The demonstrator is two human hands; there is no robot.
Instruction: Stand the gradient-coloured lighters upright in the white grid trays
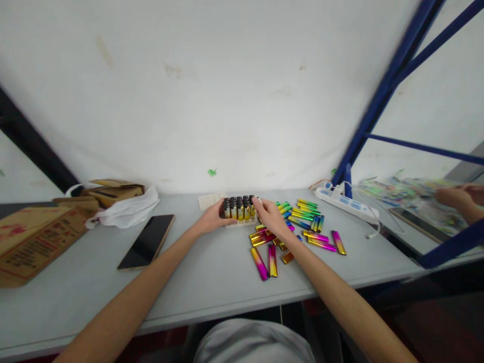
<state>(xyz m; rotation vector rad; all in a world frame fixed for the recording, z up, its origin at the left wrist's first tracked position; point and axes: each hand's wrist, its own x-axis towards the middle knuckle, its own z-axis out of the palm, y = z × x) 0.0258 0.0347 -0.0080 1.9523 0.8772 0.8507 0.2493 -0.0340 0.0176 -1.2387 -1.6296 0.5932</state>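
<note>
A block of upright black-topped, gold-bodied pieces that look like lighters [239,209] stands in rows in a pale tray [242,223] near the wall. My left hand [212,219] is wrapped round the block's left end, thumb across the front. At the right end, my right hand [270,216] has its fingers closed near the tops; what is between them is hidden. Loose shiny metallic pieces, flat and oblong, lie around and under my right forearm: green-yellow ones [306,207] behind, magenta-gold ones [259,263] nearer me.
A pale perforated tray [212,200] lies behind my left hand. To the left are a dark phone or tablet [147,242], a white plastic bag [130,209] and cardboard boxes [41,239]. On the right, a power strip [346,202] lies near the blue frame [372,106]. Another person's hands [459,196] show beyond it.
</note>
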